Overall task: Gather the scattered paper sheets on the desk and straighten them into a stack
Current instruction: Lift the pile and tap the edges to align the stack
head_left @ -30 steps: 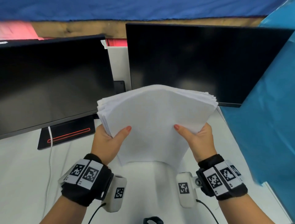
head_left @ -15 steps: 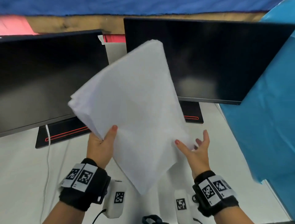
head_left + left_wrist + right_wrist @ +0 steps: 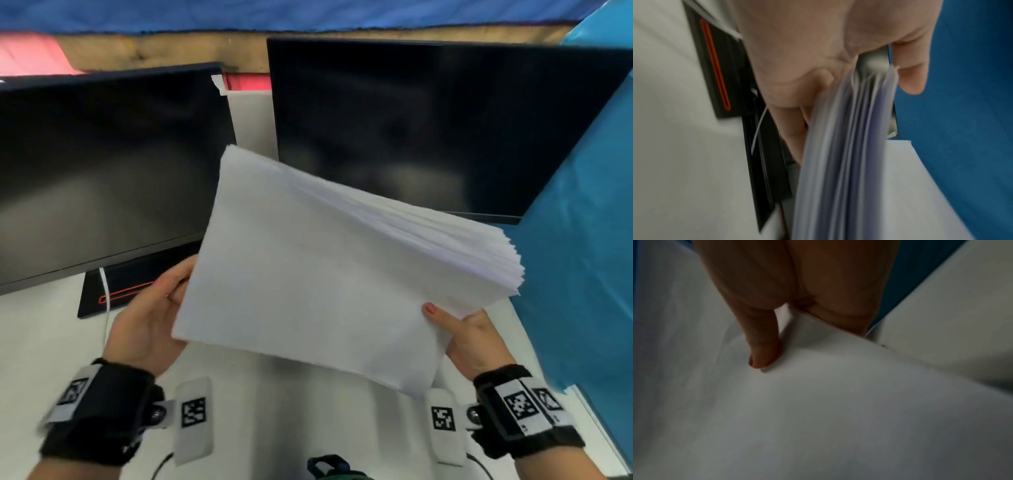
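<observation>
A thick stack of white paper sheets [image 3: 325, 274] hangs tilted in the air above the white desk [image 3: 51, 342], its fanned edges at the upper right. My left hand [image 3: 150, 318] holds the stack's left edge. In the left wrist view the sheets' edge [image 3: 838, 162] runs between the thumb and the fingers of my left hand [image 3: 807, 56]. My right hand [image 3: 472, 339] grips the lower right edge, thumb on top and fingers hidden beneath. The right wrist view shows my right hand [image 3: 818, 288] with its thumb pressed on the top sheet [image 3: 818, 402].
Two dark monitors stand behind the stack, one on the left [image 3: 102, 171] and one on the right [image 3: 428, 120]. The left monitor's black base [image 3: 130, 284] has a red stripe and a white cable [image 3: 104, 287]. A blue sheet [image 3: 582, 240] borders the desk's right side.
The stack has turned clockwise from standing on a corner to lying wide. My right hand, open half a second ago, now grips its lower right edge. My left hand has shifted to the left edge.
</observation>
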